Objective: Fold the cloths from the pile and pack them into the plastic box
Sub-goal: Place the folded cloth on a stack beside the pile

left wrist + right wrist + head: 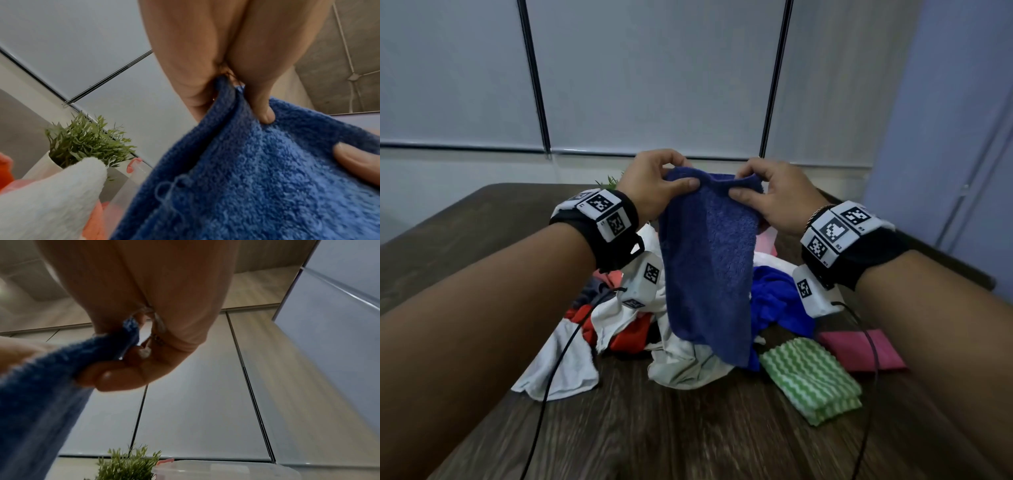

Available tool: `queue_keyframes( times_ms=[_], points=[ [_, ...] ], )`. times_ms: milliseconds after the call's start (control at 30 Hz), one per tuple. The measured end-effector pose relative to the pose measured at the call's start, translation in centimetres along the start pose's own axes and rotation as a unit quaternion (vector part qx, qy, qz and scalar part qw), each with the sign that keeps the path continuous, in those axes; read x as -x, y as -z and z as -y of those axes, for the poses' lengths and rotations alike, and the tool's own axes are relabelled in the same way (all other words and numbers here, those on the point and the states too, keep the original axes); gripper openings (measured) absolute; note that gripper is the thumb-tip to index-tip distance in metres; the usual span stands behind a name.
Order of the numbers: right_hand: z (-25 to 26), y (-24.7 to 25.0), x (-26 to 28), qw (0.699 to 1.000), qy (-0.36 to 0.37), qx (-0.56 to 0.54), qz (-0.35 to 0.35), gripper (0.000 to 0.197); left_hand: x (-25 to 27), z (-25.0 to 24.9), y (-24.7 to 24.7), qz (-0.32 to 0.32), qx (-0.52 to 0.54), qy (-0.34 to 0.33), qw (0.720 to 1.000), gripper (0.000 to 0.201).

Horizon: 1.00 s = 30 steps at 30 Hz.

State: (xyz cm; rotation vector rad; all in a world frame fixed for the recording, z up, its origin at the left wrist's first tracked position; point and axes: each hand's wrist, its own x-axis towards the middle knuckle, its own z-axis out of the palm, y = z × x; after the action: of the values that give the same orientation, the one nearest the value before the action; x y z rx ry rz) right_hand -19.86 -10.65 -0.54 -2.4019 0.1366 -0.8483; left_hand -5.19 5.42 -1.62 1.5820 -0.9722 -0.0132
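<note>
Two bare forearms reach forward over a dark wooden table (688,428), each wrist wrapped in a black band with black-and-white square markers. Between the hands hangs a dark blue towel (709,274), held up by its top edge. The left hand (654,181) pinches the left top corner — thumb in front, fingers curled behind. The right hand (774,195) pinches the right top corner the same way, and a thin bracelet shows at that wrist. The two hands are close together, so the top edge sags a little between them. The towel hangs straight down, and its lower end reaches the pile (654,325) of loose cloths on the table: white, red, grey and bright blue pieces lying crumpled together.

To the right of the pile lies a folded green and white wavy-striped cloth (811,380), and just beyond it a flat pink cloth (859,349).

In the right wrist view a clear plastic box (226,470) with an orange-pink clip sits behind the hands, beside a small green plant (127,465) — its inside cannot be seen from here. The left wrist view shows the plant standing in a white pot (41,165), with a white cloth close to the lens.

Grey roller blinds cover the wall behind the table.
</note>
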Motion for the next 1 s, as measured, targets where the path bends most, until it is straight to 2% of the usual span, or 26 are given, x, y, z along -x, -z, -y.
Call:
queue_keyframes(
  times_ms=[100, 167, 300, 433, 600, 767, 867, 1000],
  points=[
    [-0.5, 1.0, -0.8, 0.998, 0.003, 0.05, -0.049, 0.014, 0.1, -0.2, 0.6, 0.025, -0.008, -0.011, 1.0, 0.015],
    [-0.6, 1.5, -1.2, 0.997, -0.001, 0.055, -0.062, 0.012, 0.1, -0.1, 0.9, 0.033, -0.055, -0.025, 0.998, 0.012],
    [0.2, 1.8, -1.3, 0.998, 0.003, 0.041, -0.039, 0.012, -0.2, -0.1, 1.2, 0.042, -0.133, -0.031, 0.99, 0.011],
    [0.9, 2.4, -1.0, 0.997, -0.002, 0.077, -0.014, 0.016, -0.1, -0.2, 1.4, 0.04, -0.138, -0.033, 0.989, 0.005],
    [1.2, 2.5, -1.1, 0.983, -0.008, 0.172, -0.064, 0.024, 0.4, -0.3, 0.7, 0.009, -0.091, -0.071, 0.993, 0.018],
    [1.1, 2.8, -1.4, 0.976, -0.022, 0.191, -0.102, 0.034, -0.2, -0.2, 0.9, 0.052, -0.161, -0.038, 0.985, 0.02],
    [1.2, 3.0, -1.3, 0.979, -0.016, 0.178, -0.101, 0.03, -0.5, -0.7, 1.1, 0.062, -0.188, -0.026, 0.98, 0.015],
    [1.1, 3.5, -1.2, 0.981, -0.006, 0.182, -0.065, 0.016, -1.1, -0.8, 1.8, 0.034, -0.193, -0.011, 0.981, 0.02]
  ],
)
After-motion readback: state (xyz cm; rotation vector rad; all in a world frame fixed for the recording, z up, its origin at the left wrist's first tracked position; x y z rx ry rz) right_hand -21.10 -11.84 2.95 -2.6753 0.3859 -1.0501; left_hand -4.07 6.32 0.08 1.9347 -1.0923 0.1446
